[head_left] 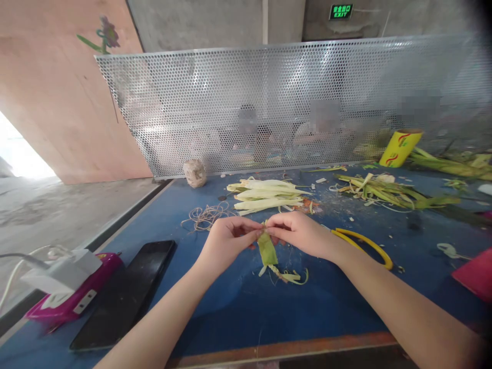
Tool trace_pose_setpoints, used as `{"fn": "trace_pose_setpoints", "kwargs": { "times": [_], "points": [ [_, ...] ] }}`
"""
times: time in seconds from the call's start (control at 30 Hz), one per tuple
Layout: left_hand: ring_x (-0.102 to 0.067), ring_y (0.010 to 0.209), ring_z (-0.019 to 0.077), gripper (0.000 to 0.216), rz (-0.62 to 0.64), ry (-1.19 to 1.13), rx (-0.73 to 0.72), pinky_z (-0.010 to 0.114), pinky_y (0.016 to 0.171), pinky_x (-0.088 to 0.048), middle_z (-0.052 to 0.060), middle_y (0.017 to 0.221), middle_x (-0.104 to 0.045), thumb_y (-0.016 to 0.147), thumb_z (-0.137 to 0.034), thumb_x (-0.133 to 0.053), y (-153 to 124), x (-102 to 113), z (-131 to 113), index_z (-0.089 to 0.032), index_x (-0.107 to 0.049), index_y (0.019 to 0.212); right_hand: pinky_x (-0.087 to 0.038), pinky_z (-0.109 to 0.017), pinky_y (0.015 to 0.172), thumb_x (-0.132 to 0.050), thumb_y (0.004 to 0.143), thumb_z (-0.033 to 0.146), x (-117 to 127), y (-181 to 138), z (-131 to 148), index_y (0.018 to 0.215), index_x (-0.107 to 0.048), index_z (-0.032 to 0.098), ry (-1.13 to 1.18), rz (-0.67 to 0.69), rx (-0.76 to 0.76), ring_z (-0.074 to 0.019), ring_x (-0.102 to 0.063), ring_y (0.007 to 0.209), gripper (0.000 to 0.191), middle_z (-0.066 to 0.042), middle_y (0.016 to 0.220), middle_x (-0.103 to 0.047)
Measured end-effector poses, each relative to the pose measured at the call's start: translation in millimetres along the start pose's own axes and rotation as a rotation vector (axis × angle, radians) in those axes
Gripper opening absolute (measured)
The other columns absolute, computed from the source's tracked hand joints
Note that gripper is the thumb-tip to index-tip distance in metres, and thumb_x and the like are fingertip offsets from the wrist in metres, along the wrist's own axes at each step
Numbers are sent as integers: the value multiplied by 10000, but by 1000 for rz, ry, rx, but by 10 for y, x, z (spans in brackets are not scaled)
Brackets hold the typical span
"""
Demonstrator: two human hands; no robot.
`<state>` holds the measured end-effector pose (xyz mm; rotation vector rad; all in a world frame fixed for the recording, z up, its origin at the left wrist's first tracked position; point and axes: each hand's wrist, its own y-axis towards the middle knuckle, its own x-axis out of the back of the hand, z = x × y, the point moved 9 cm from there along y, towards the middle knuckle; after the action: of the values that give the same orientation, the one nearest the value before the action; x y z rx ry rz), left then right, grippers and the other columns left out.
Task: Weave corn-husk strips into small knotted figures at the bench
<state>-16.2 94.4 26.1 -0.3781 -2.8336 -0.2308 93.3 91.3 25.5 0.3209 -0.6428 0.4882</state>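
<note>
My left hand [236,233] and my right hand [292,230] meet over the middle of the blue table. Both pinch the top of a green corn husk strip [268,249], fingertips nearly touching. The strip hangs down between the hands, and thin curled husk shreds [290,277] trail at its lower end. Just beyond lies a stack of pale husk leaves [269,195]. A loose tangle of thin twine [205,216] sits beyond my left hand. Yellow-handled scissors [365,243] rest by my right forearm, their blades mostly hidden.
A black phone [126,294] and a magenta power strip [79,294] with a charger lie at left. Green husks [380,192], a yellow roll [401,148] and a red object [476,274] are at right. A perforated metal screen [230,102] borders the back; people sit behind it.
</note>
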Motion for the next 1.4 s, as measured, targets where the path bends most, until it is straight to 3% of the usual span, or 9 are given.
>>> {"fn": "trace_pose_setpoints", "kwargs": {
  "times": [0.1,0.23,0.5,0.67,0.83,1.1,1.27,1.4],
  "points": [
    [-578,559,108,135,-1,-35,44,230,535,-500,22,656,-664,653,-226,-668,-6,-8,24,-128,-665,746,-345,-224,522,-448,853,271,12,-7,47,764,-604,180,-60,-20,37,-102,-485,561,201,8,644,-573],
    [-594,600,125,354,24,-77,73,237,530,-498,14,676,-659,646,-209,-670,-24,-42,21,-131,-586,982,-342,-227,528,-465,836,224,27,-9,74,751,-621,178,-94,-31,79,-102,-488,556,183,6,623,-578],
    [-619,672,144,420,38,63,-45,264,652,-495,9,677,-640,658,-140,-622,-45,-39,-116,-135,-547,1071,-331,-231,542,-463,832,208,-2,-19,63,748,-601,193,-154,2,39,-101,-493,553,162,16,641,-592],
    [-608,693,133,526,0,117,-216,283,729,-494,-29,664,-605,686,-118,-578,-83,-16,-228,-177,-434,1188,-363,-241,564,-407,871,269,-75,-9,5,706,-560,180,-21,61,-6,-112,-505,575,242,1,637,-576],
    [-591,732,118,645,8,358,-350,281,793,-464,-34,718,-611,712,-96,-530,-138,-47,-330,-230,-329,1310,-362,-230,548,-399,855,229,-141,-18,-7,674,-512,174,57,121,3,-106,-490,564,221,9,624,-548],
    [-614,703,137,669,60,357,-260,263,681,-484,0,772,-681,737,-150,-540,-123,-59,-271,-230,-287,1351,-327,-222,515,-424,800,209,-118,-26,-23,635,-496,176,-56,124,17,-96,-432,532,184,25,588,-503],
    [-609,670,133,774,48,408,-260,252,640,-476,8,831,-698,742,-151,-538,-112,-58,-252,-247,-150,1404,-336,-226,527,-391,851,270,-139,-32,1,671,-492,181,-103,132,33,-101,-458,550,224,15,622,-527],
    [-568,608,102,726,20,483,-307,217,625,-463,-28,779,-690,746,-136,-530,-133,-62,-292,-262,-206,1384,-330,-228,532,-384,866,272,-130,-35,-18,681,-489,182,-114,118,21,-100,-451,549,230,17,615,-516]
  ]
}}
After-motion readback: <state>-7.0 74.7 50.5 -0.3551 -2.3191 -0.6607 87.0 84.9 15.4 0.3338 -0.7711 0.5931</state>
